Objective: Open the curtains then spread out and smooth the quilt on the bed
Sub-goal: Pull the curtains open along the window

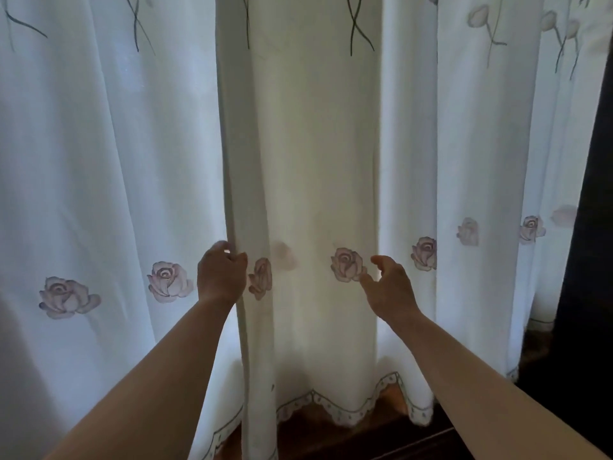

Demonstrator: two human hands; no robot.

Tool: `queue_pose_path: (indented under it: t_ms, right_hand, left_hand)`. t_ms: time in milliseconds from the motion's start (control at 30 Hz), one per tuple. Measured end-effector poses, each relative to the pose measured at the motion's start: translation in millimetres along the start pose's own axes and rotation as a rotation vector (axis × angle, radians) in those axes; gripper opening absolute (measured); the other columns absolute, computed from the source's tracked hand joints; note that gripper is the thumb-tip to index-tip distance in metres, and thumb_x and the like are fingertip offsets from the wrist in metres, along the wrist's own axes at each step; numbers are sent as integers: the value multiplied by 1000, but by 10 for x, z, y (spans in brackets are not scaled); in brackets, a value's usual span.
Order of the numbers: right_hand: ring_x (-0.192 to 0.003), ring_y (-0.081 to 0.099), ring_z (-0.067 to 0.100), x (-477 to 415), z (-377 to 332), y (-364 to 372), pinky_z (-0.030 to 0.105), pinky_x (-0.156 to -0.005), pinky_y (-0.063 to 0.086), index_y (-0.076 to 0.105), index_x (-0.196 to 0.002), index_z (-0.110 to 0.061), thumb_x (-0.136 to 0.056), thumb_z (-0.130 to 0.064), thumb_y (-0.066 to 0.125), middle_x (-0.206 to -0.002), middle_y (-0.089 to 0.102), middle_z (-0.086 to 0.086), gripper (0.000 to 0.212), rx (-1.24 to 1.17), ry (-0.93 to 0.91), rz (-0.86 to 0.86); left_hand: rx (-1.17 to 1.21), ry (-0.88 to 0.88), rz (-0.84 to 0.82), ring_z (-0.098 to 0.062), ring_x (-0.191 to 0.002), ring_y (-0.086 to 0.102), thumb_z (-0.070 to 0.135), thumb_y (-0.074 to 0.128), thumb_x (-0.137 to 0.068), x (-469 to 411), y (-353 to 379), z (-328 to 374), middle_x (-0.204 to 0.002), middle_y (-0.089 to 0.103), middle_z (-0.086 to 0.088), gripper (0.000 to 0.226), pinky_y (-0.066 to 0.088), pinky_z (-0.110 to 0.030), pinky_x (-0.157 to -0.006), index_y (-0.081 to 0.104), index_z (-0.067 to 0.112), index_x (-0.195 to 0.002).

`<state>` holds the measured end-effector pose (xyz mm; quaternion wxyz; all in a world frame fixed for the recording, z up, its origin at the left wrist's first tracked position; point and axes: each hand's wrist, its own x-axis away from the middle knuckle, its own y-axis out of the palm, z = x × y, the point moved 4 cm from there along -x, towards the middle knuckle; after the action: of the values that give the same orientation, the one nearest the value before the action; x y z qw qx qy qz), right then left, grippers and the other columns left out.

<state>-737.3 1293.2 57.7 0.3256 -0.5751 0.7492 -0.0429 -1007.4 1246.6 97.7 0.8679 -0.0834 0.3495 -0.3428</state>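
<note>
Head view: white curtains (315, 144) printed with pink roses hang drawn across the whole frame, with light glowing through them. Their scalloped hem (331, 410) hangs just above a dark wooden floor (348, 439). Both bare arms reach forward at rose height. The left hand (221, 275) is at the edge of the cream middle panel — its fingers curl round that edge and grip the fabric. The right hand (389, 288) is near the panel's other side, just beside a printed rose (346, 264) — fingers spread and loosely bent, holding nothing. Whether its fingertips touch the cloth cannot be told. A dark upright strip (590, 227) borders the curtains on the right.
</note>
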Motion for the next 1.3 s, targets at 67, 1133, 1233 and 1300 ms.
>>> queue_pose_path:
  t_ms: [67,1133,1233,1300]
  right_hand:
    - [-124,49,22,-138,26,1,22,-93,35,44,-138,-11,-92,-22,58,-139,47,10,50,-25,-5,-10]
    - [-71,62,19,-1688,200,-410,27,-66,49,69,-88,-11,-93,-21,51,-77,67,-1,21,-202,-242,-3]
    - [-71,61,24,-1789,367,-600,27,-65,43,65,-77,-14,-94,-20,50,-73,64,3,23,-61,-252,108]
    - [-73,60,30,-1884,513,-787,30,-65,40,62,-76,-11,-93,-19,48,-76,66,11,23,28,-227,203]
  left_hand:
    - [5,33,-11,-25,-60,53,17,45,-95,-16,162,51,-56,52,-3,31,36,-25,-52,56,2,-70]
    - [151,83,-514,-29,-77,68,11,48,-92,32,2324,1406,-82,70,-13,19,57,-37,-70,65,9,-84]
    - [111,108,-627,-20,-57,64,9,45,-94,135,2483,1413,-73,67,-18,23,52,-22,-53,64,2,-81]
    - [47,210,-593,-4,-68,63,27,56,-94,156,2545,1367,-84,71,-3,23,48,-19,-66,68,9,-88]
